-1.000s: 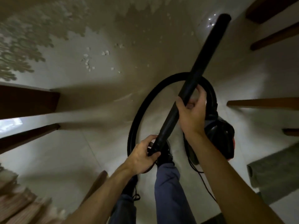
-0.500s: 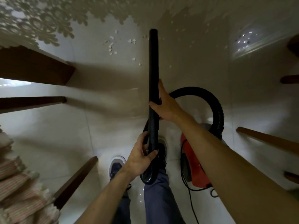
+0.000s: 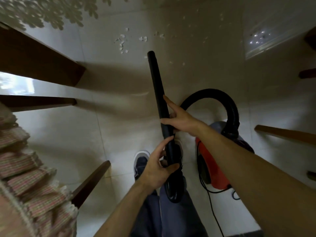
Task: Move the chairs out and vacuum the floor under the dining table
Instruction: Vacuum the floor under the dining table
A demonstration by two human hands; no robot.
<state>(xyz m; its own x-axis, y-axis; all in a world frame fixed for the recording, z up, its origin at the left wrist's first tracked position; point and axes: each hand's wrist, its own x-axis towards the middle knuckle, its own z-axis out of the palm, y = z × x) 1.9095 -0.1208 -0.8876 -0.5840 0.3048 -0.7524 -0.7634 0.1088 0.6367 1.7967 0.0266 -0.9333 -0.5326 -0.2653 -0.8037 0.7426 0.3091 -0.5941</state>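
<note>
Pale, glossy floor tiles (image 3: pixel 56 134) fill the view, with small white crumbs (image 3: pixel 122 41) scattered toward the top. Dark wooden legs (image 3: pixel 39 60) stand along the left edge, and a lighter wooden leg (image 3: pixel 282 134) is at the right. A lace cloth (image 3: pixel 42 12) hangs in the top left corner and a striped frilled fabric (image 3: pixel 22 168) in the bottom left. A bright reflection (image 3: pixel 259 38) glints on the tiles at top right.

Vacuum tube (image 3: pixel 158 93) tip farther left
</note>
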